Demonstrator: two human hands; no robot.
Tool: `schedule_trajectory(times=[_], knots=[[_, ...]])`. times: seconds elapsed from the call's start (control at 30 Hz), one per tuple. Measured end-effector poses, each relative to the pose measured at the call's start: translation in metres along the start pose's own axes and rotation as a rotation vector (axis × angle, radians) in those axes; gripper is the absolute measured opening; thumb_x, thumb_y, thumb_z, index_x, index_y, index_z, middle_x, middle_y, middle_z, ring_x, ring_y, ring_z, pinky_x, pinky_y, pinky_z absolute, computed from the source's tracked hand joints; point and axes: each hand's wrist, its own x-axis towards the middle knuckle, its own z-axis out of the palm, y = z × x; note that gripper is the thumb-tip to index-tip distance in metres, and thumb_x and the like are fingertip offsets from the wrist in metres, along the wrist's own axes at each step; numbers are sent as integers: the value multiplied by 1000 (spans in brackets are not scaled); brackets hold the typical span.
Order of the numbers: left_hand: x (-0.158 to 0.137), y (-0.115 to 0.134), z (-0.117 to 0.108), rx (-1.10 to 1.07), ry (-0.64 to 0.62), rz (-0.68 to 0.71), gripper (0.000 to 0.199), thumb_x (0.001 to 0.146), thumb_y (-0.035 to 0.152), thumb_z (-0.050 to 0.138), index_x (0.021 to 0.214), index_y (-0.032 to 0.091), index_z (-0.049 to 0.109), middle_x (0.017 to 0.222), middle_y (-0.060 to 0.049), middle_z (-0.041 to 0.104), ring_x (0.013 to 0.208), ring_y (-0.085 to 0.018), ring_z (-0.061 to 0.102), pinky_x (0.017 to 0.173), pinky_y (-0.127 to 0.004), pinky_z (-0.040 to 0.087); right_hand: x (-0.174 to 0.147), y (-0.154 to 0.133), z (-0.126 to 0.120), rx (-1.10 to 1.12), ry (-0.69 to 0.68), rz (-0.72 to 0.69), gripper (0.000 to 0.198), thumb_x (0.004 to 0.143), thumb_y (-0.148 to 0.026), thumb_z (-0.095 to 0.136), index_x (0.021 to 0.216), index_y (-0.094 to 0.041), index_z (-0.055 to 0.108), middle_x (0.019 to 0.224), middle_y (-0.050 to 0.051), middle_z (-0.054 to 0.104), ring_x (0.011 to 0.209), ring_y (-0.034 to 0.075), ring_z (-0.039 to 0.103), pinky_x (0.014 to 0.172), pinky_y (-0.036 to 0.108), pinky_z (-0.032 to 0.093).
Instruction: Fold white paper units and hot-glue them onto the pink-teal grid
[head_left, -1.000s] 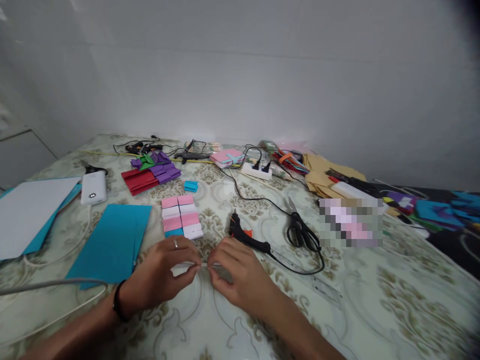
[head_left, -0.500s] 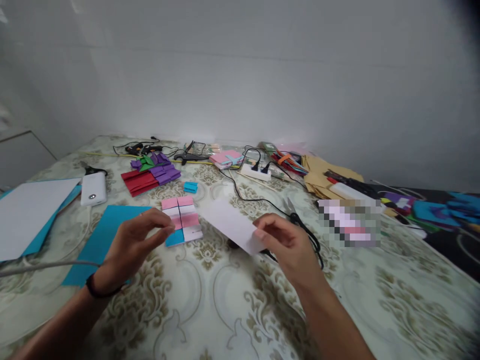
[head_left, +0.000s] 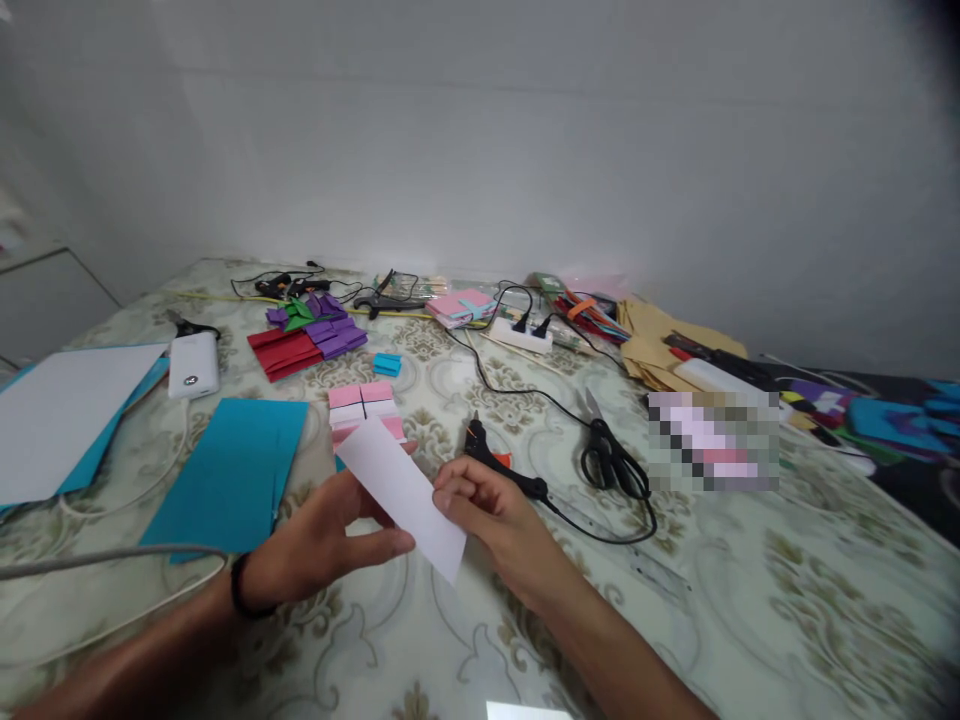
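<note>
A white rectangular piece of paper (head_left: 397, 490) is held tilted above the table, between both hands. My right hand (head_left: 484, 510) pinches its right long edge between thumb and fingers. My left hand (head_left: 337, 530) is around the left side, thumb at the near edge and fingers partly hidden behind the sheet. Just beyond it lies a pink and white folded paper piece (head_left: 366, 408) with a black line across it, partly covered by the sheet. A black glue gun (head_left: 495, 460) lies to the right of my right hand.
Black-handled scissors (head_left: 611, 460) lie at right. Blue paper (head_left: 232, 470), a white power bank (head_left: 193, 365) and stacked sheets (head_left: 71, 410) are at left. Red folded paper (head_left: 283, 352), a small blue piece (head_left: 387, 364), a white power strip (head_left: 521, 335) and brown paper (head_left: 660, 345) lie farther back.
The white paper has moved left and nearer, with my right hand still on it. My left hand has come in from the left and now grips the paper too. The glue gun is uncovered.
</note>
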Motion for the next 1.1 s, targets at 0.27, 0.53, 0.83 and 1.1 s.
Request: schedule_trajectory(times=[0.27, 0.53, 0.83, 1.1], knots=[[4, -5, -2, 77, 22, -8, 45, 86, 42, 83, 119, 16, 67, 112, -12, 77, 100, -28, 72, 88, -40, 59, -2, -1, 1, -168, -66, -72, 37, 89, -54, 80, 98, -20, 68, 81, -2, 59, 74, 13, 52, 70, 27, 40], [3, -9, -2, -7, 4, 20, 53, 90, 42, 82, 132, 23, 57, 112, -10, 77, 95, -25, 73, 87, -39, 59, -4, 3, -1, -195, -183, -112, 43, 82, -45, 89, 111, -24, 65, 112, 4, 66, 107, 21, 65, 100, 37, 50], [6, -10, -3, -56, 40, 6, 55, 88, 44, 83, 131, 22, 56, 113, -11, 75, 93, -24, 73, 88, -41, 59, -6, 1, 2, -300, -165, -86, 34, 88, -29, 82, 116, -25, 64, 114, 4, 73, 109, 21, 70, 102, 39, 53], [3, -5, -2, 61, 56, 11, 60, 91, 43, 80, 140, 23, 51, 105, -8, 75, 95, -25, 73, 88, -39, 59, -7, 0, 4, -269, -135, -43, 35, 85, -30, 85, 114, -26, 65, 114, 4, 75, 109, 23, 72, 102, 41, 55]])
